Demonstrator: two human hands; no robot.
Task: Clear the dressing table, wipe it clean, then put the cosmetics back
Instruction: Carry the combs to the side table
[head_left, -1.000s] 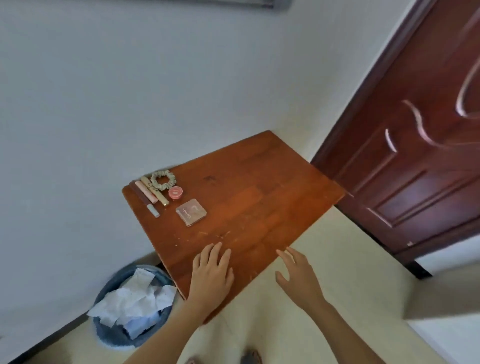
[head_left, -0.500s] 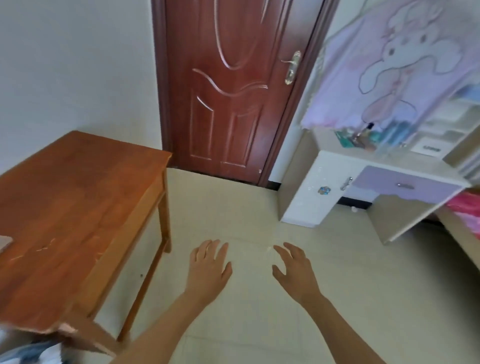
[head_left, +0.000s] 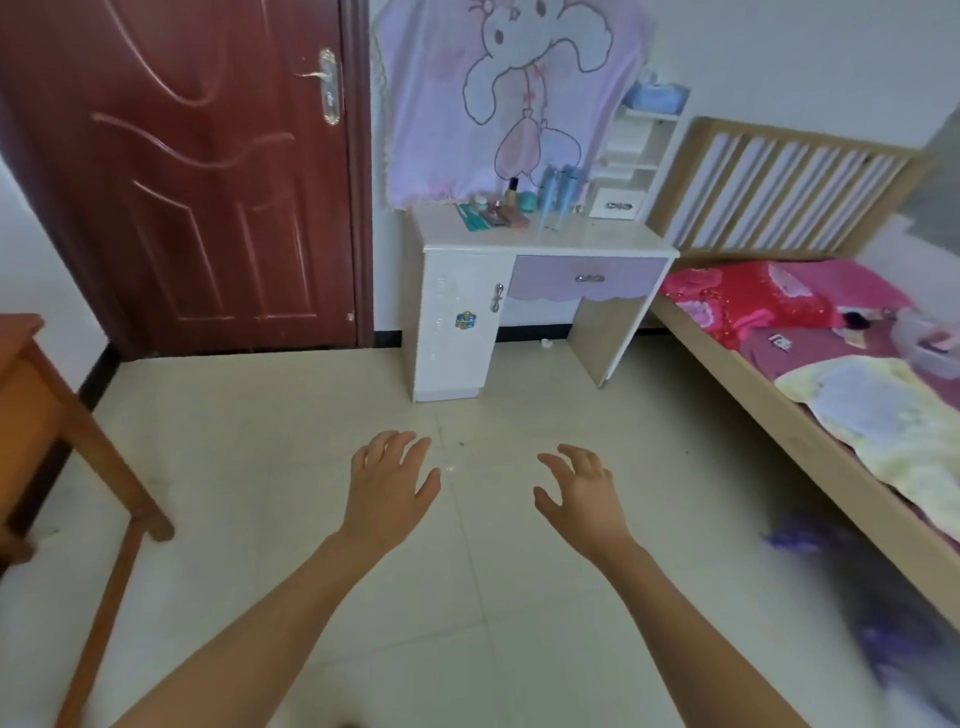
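Left hand: the left hand (head_left: 392, 488) is stretched out above the floor (head_left: 260, 441), palm down, fingers loosely apart and holding nothing.
Right hand: the right hand (head_left: 582, 493) is level with it and apart from it, fingers spread and slightly hooked, also holding nothing.
Cosmetics: the cosmetics (head_left: 501, 213) are clustered at the rear left of the white table (head_left: 613, 241), well away from both hands. They include a dark-capped bottle (head_left: 513, 191), small jars and flat cases, which are too small to tell apart. Tall clear bottles (head_left: 558, 195) stand just to their right.
White table: it stands against the far wall, between the door (head_left: 182, 171) and the bed (head_left: 753, 395). It has a purple drawer (head_left: 587, 278) under the front edge and a white cupboard door (head_left: 457, 322) below the left corner.
Shelf unit: a white shelf unit (head_left: 641, 150) rises from the table's rear right corner, with a small white drawer box (head_left: 618, 205) at its foot and a blue pack (head_left: 657, 96) on top.
Cloth: a lilac cloth (head_left: 519, 98) printed with a long-eared cartoon figure hangs behind the table, and its hem reaches the rear edge.
Door: it is dark red, panelled and closed, with a metal handle.
Bed: it has a pale wooden frame and a slatted headboard, with pink, red and yellow bedding.
Wooden table: a corner and legs of a brown wooden table (head_left: 31, 395) show at the left edge of the view.
Floor: it is laid with pale tiles, and a purple smear beside the bed is too blurred to identify.
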